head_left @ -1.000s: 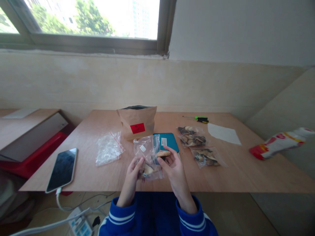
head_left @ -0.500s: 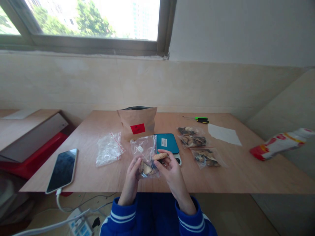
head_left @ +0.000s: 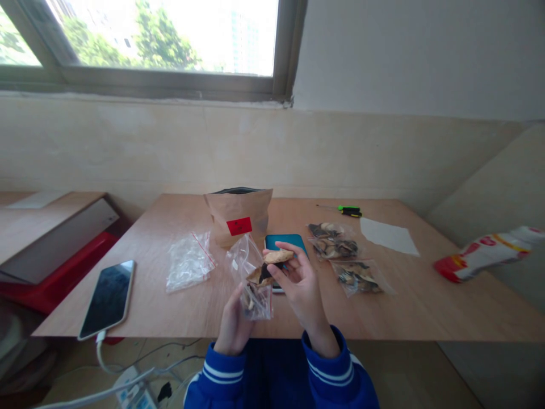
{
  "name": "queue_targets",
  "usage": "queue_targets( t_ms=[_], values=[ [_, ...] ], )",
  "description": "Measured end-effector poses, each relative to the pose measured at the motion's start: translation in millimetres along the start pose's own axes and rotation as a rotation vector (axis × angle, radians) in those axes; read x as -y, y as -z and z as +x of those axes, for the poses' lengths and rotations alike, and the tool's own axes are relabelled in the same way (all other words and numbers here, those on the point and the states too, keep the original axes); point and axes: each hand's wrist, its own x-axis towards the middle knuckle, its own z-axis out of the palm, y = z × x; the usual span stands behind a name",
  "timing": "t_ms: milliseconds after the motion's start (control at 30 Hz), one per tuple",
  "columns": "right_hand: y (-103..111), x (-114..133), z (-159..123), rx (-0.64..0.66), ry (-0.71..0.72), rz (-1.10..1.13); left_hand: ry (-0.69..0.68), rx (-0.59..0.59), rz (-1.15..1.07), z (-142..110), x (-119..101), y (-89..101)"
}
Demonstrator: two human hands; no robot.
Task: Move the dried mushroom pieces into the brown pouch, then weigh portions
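Pinching dried pieces (head_left: 279,257) in right hand (head_left: 305,289), grasping a bag (head_left: 260,308), seemingly only part-filled, in left hand (head_left: 235,326). Already showing three filled bags (head_left: 360,277) toward right edge of table (head_left: 409,309).

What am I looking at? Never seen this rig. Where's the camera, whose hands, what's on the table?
No robot here: these are a person's bare hands, in blue sleeves. One camera, worn on the head, looks forward and down. The left hand holds a clear zip bag; the right hand pinches a pale dried piece above it. On the wooden table are a phone, clear plastic bags, filled bags, a teal-topped object, screwdrivers, white paper, a brown pouch and, far right, a tilted-looking bottle.
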Motion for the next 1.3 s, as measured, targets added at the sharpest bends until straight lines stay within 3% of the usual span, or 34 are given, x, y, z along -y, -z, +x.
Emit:
queue_targets(
  t_ms=[133, 267, 467, 567, 667, 833, 1000, 1300],
  values=[
    [3.2, 0.7, 8.7, -0.149, 0.04, 0.03, 0.022, -0.026, -0.051, 1.6, -2.2, 0.1],
    [2.5, 8.8, 41.0, -0.233, 0.147, 0.047, 0.018, -0.053, -0.07, 4.5, -6.2, 7.8],
    [-23.6, 31.9, 131.0, -0.086, 0.41, -0.052, -0.026, -0.142, -0.082, 3.6, -21.7, 19.1],
    [-42.9, 28.5, 172.5, 0.04, 0.528, -0.142, -0.062, -0.152, -0.055, 1.9, -27.9, 23.3],
    [-55.8, 14.6, 194.5, 0.113, 0.617, -0.306, -0.066, -0.14, -0.06, 1.6, -30.3, 26.5],
    [-56.0, -9.1, 185.9, 0.231, 0.674, -0.577, -0.061, -0.157, -0.083, 1.9, -30.0, 26.4],
    [-49.4, -13.7, 170.2, 0.3, 0.711, -0.648, -0.06, -0.167, -0.058, 1.3, -28.7, 22.4],
    [-51.5, -12.4, 167.1, 0.347, 0.756, -0.705, -0.11, -0.16, 0.026, 2.0, -25.8, 26.2]
  ],
)
